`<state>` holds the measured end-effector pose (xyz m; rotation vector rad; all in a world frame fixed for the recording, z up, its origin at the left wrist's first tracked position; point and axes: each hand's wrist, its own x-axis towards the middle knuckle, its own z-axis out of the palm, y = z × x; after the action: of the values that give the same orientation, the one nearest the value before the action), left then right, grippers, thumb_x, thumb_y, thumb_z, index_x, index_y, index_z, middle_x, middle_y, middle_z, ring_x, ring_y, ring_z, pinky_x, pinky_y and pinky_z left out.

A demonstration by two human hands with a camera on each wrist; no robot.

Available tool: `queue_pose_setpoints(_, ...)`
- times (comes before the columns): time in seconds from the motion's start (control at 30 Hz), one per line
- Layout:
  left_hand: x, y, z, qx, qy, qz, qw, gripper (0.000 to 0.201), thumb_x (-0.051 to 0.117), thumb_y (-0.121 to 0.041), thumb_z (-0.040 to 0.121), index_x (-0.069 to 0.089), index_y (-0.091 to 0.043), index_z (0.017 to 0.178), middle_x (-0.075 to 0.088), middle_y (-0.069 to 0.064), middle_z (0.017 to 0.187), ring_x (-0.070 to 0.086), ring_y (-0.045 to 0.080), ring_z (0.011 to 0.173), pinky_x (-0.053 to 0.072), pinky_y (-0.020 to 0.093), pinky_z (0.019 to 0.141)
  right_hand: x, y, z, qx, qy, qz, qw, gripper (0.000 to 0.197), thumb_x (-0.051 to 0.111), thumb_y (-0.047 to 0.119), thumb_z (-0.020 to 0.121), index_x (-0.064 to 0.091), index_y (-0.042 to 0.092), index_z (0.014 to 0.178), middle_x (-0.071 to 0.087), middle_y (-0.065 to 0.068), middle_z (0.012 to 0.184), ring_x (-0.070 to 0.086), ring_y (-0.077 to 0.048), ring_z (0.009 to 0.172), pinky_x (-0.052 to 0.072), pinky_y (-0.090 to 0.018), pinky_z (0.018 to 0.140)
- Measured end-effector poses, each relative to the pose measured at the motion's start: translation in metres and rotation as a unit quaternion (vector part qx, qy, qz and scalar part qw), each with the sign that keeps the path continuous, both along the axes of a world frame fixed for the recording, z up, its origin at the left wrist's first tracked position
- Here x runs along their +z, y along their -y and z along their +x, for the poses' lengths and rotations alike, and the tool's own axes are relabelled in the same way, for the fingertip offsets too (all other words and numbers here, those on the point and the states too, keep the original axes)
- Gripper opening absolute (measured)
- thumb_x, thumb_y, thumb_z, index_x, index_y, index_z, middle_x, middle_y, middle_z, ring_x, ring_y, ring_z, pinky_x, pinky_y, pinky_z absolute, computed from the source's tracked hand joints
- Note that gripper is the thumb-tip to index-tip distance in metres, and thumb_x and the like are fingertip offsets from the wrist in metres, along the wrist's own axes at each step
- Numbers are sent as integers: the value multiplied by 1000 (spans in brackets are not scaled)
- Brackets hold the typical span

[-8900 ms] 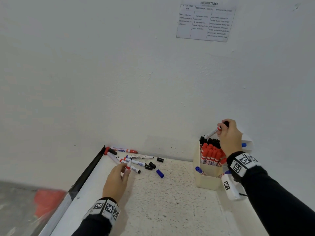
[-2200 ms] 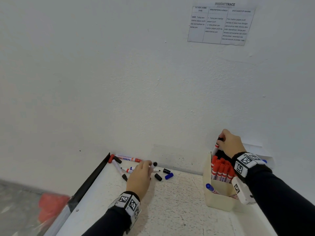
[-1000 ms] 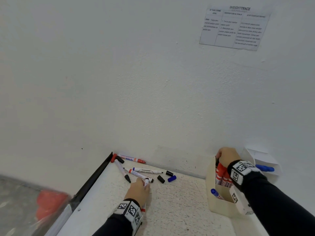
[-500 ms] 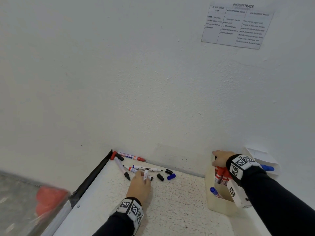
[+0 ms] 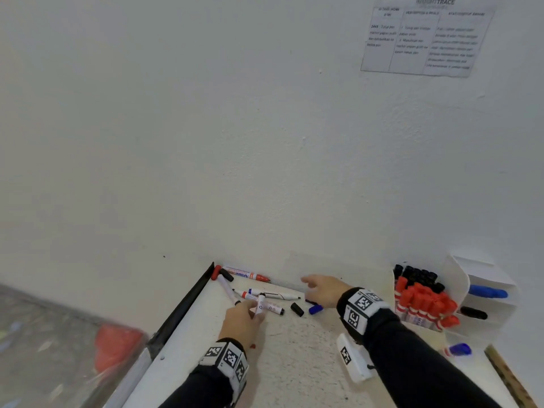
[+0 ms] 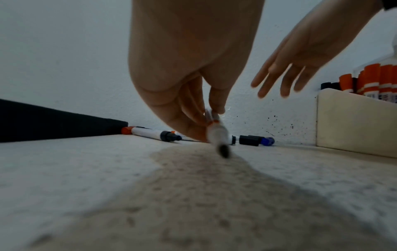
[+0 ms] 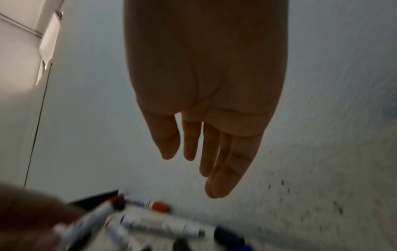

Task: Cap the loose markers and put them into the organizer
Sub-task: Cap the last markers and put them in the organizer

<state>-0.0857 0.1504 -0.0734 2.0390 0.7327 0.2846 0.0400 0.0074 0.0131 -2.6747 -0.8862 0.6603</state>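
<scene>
Several loose markers [image 5: 273, 295] lie in the table's back left corner, one with a red cap [image 5: 247, 274] along the wall. My left hand [image 5: 256, 307] pinches a white uncapped marker [image 6: 217, 134], its dark tip pointing down toward me. A black cap [image 5: 297, 309] and a blue cap [image 5: 315, 309] lie just to its right. Above those caps hovers my right hand [image 5: 309, 282], fingers straight and holding nothing. The cream organizer [image 6: 354, 127] at the right holds several red-capped markers [image 5: 424, 304] and black-capped ones behind them.
A white paper holder [image 5: 477, 278] beside the organizer holds a blue marker [image 5: 487, 292] and a black one. Another blue-capped marker [image 5: 459, 348] lies on the table at right. A black strip [image 5: 182, 310] edges the table's left side. The wall stands close behind.
My right hand has left the organizer and swung left over the loose caps, now open. My left hand has tilted its marker up off the pile.
</scene>
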Motion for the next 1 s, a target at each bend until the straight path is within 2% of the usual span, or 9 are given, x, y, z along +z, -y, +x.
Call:
queue_pose_setpoints(0.1,-1,-4,-4,14,67,-89,994,56,60,-10,87,35,-21,136,56,0,79,60,14,69,55,23,60,-36,-9,-15,25,4,-47,999,58,42,21,95,18,20,147,26,-8,152,30,-23,138,26,-28,111)
queue_pose_setpoints(0.23,-2,-5,-8,11,125,-180,976,64,54,0,87,26,-42,127,52,4,81,66,36,81,59,39,63,-62,-7,-23,-1,17,-33,999,53,45,15,92,30,17,143,36,-6,146,41,-20,128,32,-25,105)
queue_pose_setpoints(0.37,-1,-3,-6,47,129,-233,963,27,58,-6,88,48,-14,111,58,10,91,67,25,75,59,35,65,-72,-3,-22,-44,50,18,998,11,56,18,86,50,20,94,56,-3,105,49,-16,87,38,-18,68)
queue_pose_setpoints(0.47,-4,-5,-3,74,157,-295,939,26,55,-5,89,48,-9,113,60,17,104,68,29,84,59,39,73,-79,1,-20,-67,65,29,995,28,56,16,85,35,25,68,53,-1,89,49,-16,76,31,-14,53)
queue_pose_setpoints(0.6,-1,-3,-4,105,211,-377,896,57,49,5,89,28,-29,130,52,13,118,63,33,100,57,41,77,-72,6,-26,-60,50,19,997,13,55,16,86,49,24,95,53,-2,101,49,-14,84,41,-16,70)
queue_pose_setpoints(0.67,-1,-1,-4,121,215,-377,893,67,48,5,89,21,-35,136,49,12,121,61,33,103,57,39,76,-72,7,-25,-34,35,4,999,42,53,15,88,46,25,128,53,-5,123,53,-15,98,43,-20,85)
queue_pose_setpoints(0.73,-2,0,-4,140,217,-365,895,57,50,4,89,28,-30,130,51,16,120,63,33,98,57,37,73,-70,5,-28,-17,38,-13,999,36,53,22,89,52,21,125,55,-4,122,55,-16,105,44,-22,90)
queue_pose_setpoints(0.87,-5,-1,-5,176,213,-363,890,39,51,0,90,33,-24,114,54,20,112,64,33,91,57,36,68,-75,5,-30,-34,37,2,999,15,50,21,89,40,24,79,50,-2,92,43,-8,69,46,-26,79)
queue_pose_setpoints(1.0,-4,-1,-6,198,214,-372,881,42,51,-1,91,30,-25,119,51,23,115,64,32,87,56,33,62,-74,11,-30,-62,4,109,992,31,47,11,89,36,35,107,47,3,96,46,-6,71,40,-14,67)
